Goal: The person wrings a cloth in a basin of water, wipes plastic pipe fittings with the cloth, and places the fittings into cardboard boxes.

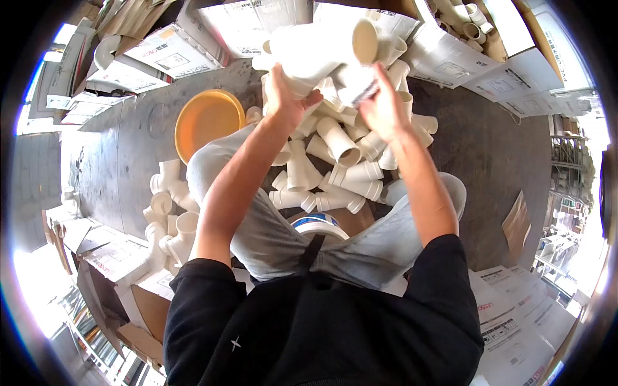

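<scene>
A large white plastic pipe fitting (299, 53) with a branch is raised over the heap, its round opening facing right. My left hand (287, 100) supports it from below at its near left side, fingers closed round it. Beside the branch, my right hand (386, 110) is closed on a small dark grey and whitish thing (365, 93), too blurred to name; it seems to press against the fitting. Beneath both hands lies a heap of white pipe fittings (338, 140), mostly branched pieces, between my knees.
An orange basin (209, 122) stands left of the heap. More white fittings (183, 231) are piled by my left leg. Cardboard boxes (172, 53) line the far side, and an open box (499, 32) at far right holds fittings. A cardboard piece (516, 219) lies on the floor at right.
</scene>
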Motion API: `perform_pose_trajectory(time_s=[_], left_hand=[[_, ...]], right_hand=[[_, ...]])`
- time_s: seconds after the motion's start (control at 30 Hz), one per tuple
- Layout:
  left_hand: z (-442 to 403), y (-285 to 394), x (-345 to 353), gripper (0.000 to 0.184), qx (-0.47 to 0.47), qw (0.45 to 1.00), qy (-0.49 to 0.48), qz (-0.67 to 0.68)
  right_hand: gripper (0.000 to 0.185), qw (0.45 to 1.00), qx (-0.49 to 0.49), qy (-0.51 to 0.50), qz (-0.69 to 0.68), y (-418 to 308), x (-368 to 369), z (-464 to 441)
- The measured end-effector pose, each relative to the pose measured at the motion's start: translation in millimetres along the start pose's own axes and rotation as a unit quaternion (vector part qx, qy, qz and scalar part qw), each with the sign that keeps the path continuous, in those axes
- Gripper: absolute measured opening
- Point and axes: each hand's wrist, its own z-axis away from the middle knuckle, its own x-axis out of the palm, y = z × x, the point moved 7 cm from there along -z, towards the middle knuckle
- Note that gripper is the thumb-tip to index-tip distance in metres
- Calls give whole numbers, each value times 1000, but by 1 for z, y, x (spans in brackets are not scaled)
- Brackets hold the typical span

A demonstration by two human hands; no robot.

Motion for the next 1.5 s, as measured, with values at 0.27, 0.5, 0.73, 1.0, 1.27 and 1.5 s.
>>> perform_pose_trajectory(time_s=[0.27, 0.5, 0.73, 1.0, 1.27, 1.5], left_hand=[[-8, -50, 2, 69, -144, 988, -40, -44], [0, -64, 8, 70, -191, 980, -50, -23], [21, -55, 29, 71, -260, 925, -277, 0], [7, -42, 24, 67, 21, 989, -130, -73], [-8, -37, 7, 69, 68, 994, -48, -68], [-1, -19, 10, 73, 210, 950, -55, -225]], right_hand=[[51, 945, -17, -4, 326, 33, 4, -5], [52, 939, -58, 66, 334, 38, -8, -8], [68, 983, -44, 131, 117, 21, -32, -19], [82, 959, -16, 200, 200, 25, -24, -7], [61, 854, -103, 45, 507, 34, 19, 9], [83, 621, -365, 77, 689, 25, 25, 12]])
